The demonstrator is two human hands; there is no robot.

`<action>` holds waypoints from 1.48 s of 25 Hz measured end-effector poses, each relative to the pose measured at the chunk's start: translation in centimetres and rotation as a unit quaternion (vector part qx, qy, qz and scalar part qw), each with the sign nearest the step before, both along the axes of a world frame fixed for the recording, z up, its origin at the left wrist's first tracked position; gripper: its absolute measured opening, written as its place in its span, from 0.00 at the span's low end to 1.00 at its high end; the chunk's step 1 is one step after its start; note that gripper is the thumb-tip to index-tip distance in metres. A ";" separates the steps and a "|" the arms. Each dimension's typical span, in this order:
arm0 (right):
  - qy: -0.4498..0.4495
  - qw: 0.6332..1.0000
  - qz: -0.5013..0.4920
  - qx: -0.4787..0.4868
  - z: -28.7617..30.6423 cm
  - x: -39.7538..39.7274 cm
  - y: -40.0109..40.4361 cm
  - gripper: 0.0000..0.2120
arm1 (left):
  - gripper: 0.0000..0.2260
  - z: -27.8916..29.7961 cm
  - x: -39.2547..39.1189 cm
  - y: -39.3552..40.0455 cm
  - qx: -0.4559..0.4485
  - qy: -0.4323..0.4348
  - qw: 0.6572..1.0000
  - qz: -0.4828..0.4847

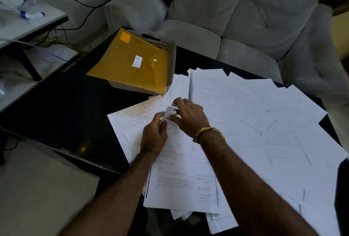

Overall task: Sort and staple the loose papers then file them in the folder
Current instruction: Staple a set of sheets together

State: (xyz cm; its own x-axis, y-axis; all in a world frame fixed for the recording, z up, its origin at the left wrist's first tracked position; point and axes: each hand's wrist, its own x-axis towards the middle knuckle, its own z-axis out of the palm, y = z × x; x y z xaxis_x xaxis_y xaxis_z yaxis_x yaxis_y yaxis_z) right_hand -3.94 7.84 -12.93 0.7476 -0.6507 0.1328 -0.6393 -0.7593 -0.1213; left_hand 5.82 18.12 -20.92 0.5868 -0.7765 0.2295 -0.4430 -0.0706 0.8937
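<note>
Both hands, left [154, 133] and right [186, 116], grip stapler [172, 112], seemingly; fingers curled round it. Square papers' [181, 160] corner first, press firmly.

Both hands meet over the papers, working a small stapler.

The right hand [188, 116] grips the stapler [172, 112] from above, the left hand [154, 133] pinching the sheet's corner at it. Loose papers [255, 122] spread across the dark table [62, 113]; a yellow folder [132, 62] lies on a grey basket [170, 47], sofa [236, 18] behind.
</note>
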 end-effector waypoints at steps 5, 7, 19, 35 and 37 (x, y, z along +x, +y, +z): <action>0.073 0.995 0.069 -0.014 1.2 1.0 -2.0 0.28 | 0.13 0.2 -0.3 -0.2 -0.001 -0.023 1.000 -0.011; 0.110 0.989 0.102 -0.011 2.0 0.8 -2.9 0.28 | 0.14 0.0 -0.4 -0.2 0.005 -0.032 0.999 -0.011; 0.189 0.968 0.165 -0.015 3.6 1.0 -3.3 0.24 | 0.15 0.0 -0.7 -0.3 0.016 -0.079 0.997 -0.003; 0.243 0.953 0.179 -0.026 4.4 2.0 -3.0 0.19 | 0.14 0.6 -0.9 -0.2 0.050 -0.091 0.995 0.003; 0.227 0.957 0.180 -0.030 4.1 2.0 -2.9 0.17 | 0.11 0.5 -0.8 -0.3 0.063 -0.091 0.994 0.002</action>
